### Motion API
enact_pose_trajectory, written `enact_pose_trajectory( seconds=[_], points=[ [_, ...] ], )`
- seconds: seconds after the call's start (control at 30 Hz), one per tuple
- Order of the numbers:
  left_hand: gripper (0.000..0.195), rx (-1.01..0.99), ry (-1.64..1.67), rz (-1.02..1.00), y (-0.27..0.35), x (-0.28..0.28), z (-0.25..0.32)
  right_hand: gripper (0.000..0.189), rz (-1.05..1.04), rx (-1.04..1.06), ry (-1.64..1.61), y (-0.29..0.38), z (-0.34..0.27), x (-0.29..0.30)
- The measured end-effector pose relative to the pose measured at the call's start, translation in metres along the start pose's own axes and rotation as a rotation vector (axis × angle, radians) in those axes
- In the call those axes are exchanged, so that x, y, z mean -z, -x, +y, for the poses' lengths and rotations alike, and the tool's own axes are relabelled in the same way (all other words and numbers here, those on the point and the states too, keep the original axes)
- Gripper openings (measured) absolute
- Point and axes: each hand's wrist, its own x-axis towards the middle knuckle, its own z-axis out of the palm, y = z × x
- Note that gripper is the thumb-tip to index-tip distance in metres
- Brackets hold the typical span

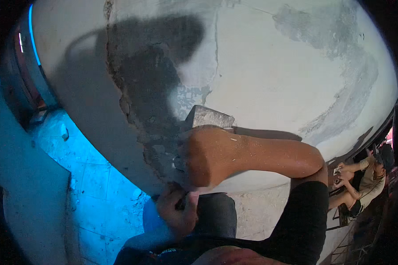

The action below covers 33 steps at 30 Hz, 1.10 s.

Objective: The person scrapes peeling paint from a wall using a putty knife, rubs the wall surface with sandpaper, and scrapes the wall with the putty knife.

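Observation:
Before me is a plastered wall (268, 76) with bare and grey-patched areas and a rough vertical crack (122, 102). My right hand (202, 155) is up against it, forearm reaching in from the right. From behind that hand juts a flat grey metal blade of a trowel or broad putty knife (212, 117), lying close to the wall; its handle is hidden by the hand. My left hand (177, 210) is lower, near my body, fingers curled. Something dark shows between its thumb and fingers, too blurred to name.
At the right, a person (368, 182) sits on a metal-framed seat, holding a small object. Blue-lit floor tiles (96, 185) with debris lie at the left, beside a low ledge (36, 198). My knee (219, 212) is close to the wall's base.

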Motion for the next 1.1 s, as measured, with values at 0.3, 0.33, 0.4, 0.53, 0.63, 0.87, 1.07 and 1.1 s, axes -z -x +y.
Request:
enact_pose_trajectory(
  seconds=[0.3,0.33,0.4,0.53,0.63,0.87,1.07,1.1],
  points=[
    [0.026,0.339,0.093,0.095,0.018,0.002,0.004,0.021,0.006,-0.032,-0.059,-0.013,-0.002,-0.013],
    [0.025,0.383,0.123,0.049,0.011,0.005,0.012,0.019,-0.309,-0.124,-0.064,-0.017,-0.003,-0.007],
    [0.024,0.414,0.148,0.018,0.001,0.014,0.013,0.017,-0.257,-0.130,-0.052,-0.019,-0.002,-0.003],
    [0.021,0.075,-0.039,-0.030,-0.001,0.021,0.003,0.016,-0.133,-0.143,-0.050,-0.019,-0.003,-0.004],
    [0.023,0.213,0.024,-0.011,0.011,0.012,-0.011,0.017,0.044,-0.025,-0.012,-0.008,0.003,-0.022],
    [0.023,0.216,0.198,0.140,0.014,-0.017,-0.018,0.020,0.050,0.056,0.016,-0.013,0.005,-0.012],
    [0.017,0.219,0.090,0.042,-0.009,0.013,0.008,0.021,0.029,0.037,-0.052,-0.006,0.008,-0.014],
    [0.017,0.217,0.084,0.043,-0.013,0.016,0.013,0.020,-0.002,-0.073,-0.082,-0.006,0.008,-0.013]
  ],
)
